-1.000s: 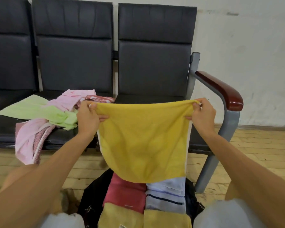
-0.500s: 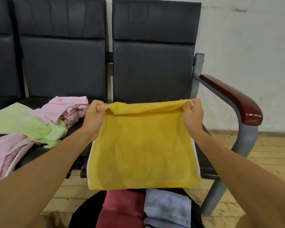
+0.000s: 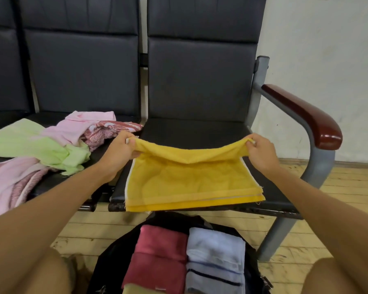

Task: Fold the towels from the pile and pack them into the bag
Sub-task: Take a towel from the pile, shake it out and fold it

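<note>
Bag (image 3: 115,259) holds folded red towel (image 3: 157,257), blue towel (image 3: 216,253).

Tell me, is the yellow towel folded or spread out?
Folded. The yellow towel rests doubled on the chair seat, stacked edges showing along its near side.

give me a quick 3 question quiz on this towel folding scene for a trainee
1. True or false: the left hand and right hand both grip the yellow towel.
2. The yellow towel's lower part lies on: A the floor, B the chair seat, C the armrest.
3. Which towel sits in the bag beside the light blue towel?
Key: 1 true; 2 B; 3 the red towel.
</note>
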{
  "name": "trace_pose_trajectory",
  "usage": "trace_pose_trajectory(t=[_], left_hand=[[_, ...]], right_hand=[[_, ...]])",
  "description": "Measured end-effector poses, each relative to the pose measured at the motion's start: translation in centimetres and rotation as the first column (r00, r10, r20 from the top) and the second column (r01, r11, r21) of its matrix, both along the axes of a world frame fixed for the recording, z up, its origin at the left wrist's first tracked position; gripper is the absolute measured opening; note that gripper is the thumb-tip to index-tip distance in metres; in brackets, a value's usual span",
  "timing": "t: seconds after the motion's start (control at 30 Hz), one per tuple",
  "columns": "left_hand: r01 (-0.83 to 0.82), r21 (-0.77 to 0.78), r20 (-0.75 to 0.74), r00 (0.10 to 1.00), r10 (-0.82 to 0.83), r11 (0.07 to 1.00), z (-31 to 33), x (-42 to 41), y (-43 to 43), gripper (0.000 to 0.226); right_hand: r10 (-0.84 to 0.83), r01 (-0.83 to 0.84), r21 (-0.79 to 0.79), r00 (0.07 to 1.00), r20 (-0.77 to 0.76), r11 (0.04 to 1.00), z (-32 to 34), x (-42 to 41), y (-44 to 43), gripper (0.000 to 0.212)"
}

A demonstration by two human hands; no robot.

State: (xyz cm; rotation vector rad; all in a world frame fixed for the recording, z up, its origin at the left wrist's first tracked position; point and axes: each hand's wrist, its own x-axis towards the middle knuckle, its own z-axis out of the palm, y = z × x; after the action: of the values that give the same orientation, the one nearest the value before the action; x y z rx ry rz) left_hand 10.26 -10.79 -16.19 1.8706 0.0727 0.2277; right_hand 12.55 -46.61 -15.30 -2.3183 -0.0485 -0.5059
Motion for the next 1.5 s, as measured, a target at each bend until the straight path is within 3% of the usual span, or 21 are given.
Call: trace_pose_trajectory(t=[0.17, 0.3, 0.4, 0.53, 0.63, 0.87, 1.1, 1.17, 1.33, 1.4, 1.5], left_hand=[[0.179, 0.283, -0.225, 0.967, -0.117, 0.942, -1.0, -2.0, 0.6, 0.015], [0.397, 0.558, -0.394, 0.900, -0.189, 0.729, -1.9, -2.1, 0.7, 0.012], [0.440, 0.554, -0.415, 0.882, -0.223, 0.707, -2.4, -1.4, 0.7, 0.023], [0.322, 0.573, -0.219, 0.946, -0.238, 0.753, -3.8, -0.1, 1.8, 0.047], [0.252, 0.516, -0.081, 0.966, -0.246, 0.818, -3.8, 0.2, 1.7, 0.038], [0.182, 0.319, 0.082, 0.972, -0.219, 0.930, -2.1, -1.2, 1.8, 0.024], [0.220, 0.248, 0.020, 0.972, -0.232, 0.943, -0.9, -3.5, 2.1, 0.022], [0.229, 0.272, -0.035, 0.973, -0.229, 0.934, -0.8, -3.9, 2.3, 0.022], [0.426, 0.380, -0.341, 0.889, -0.304, 0.821, -1.1, -4.3, 2.4, 0.021], [0.369, 0.402, -0.327, 0.913, -0.245, 0.838, -1.1, -4.1, 2.1, 0.024], [0.147, 0.586, -0.170, 0.984, -0.056, 0.797, -1.4, -3.1, 1.6, 0.021]], right_hand=[[0.110, -0.210, -0.344, 0.951, -0.289, 0.915, -0.6, -2.8, -0.9, 0.029], [0.137, -0.308, -0.488, 0.925, -0.354, 0.816, -1.0, -2.5, -0.5, 0.033], [0.139, -0.310, -0.508, 0.927, -0.347, 0.804, -1.9, -1.3, -0.3, 0.029], [0.146, -0.296, -0.501, 0.937, -0.317, 0.813, -2.7, -0.3, 0.0, 0.024], [0.143, -0.255, -0.459, 0.954, -0.265, 0.851, -2.9, -0.1, 0.2, 0.022], [0.155, -0.176, -0.375, 0.984, -0.085, 0.910, -2.4, -1.1, -0.6, 0.019], [0.211, -0.216, -0.387, 0.976, -0.055, 0.896, -1.3, -3.2, -1.6, 0.017], [0.209, -0.230, -0.398, 0.973, -0.097, 0.888, -1.0, -3.6, -1.8, 0.019], [0.141, -0.379, -0.476, 0.875, -0.462, 0.794, -0.9, -4.3, -1.8, 0.030], [0.133, -0.372, -0.422, 0.858, -0.496, 0.827, -0.7, -4.4, -1.6, 0.030], [0.097, -0.305, -0.382, 0.874, -0.476, 0.872, -0.8, -4.0, -1.2, 0.042]])
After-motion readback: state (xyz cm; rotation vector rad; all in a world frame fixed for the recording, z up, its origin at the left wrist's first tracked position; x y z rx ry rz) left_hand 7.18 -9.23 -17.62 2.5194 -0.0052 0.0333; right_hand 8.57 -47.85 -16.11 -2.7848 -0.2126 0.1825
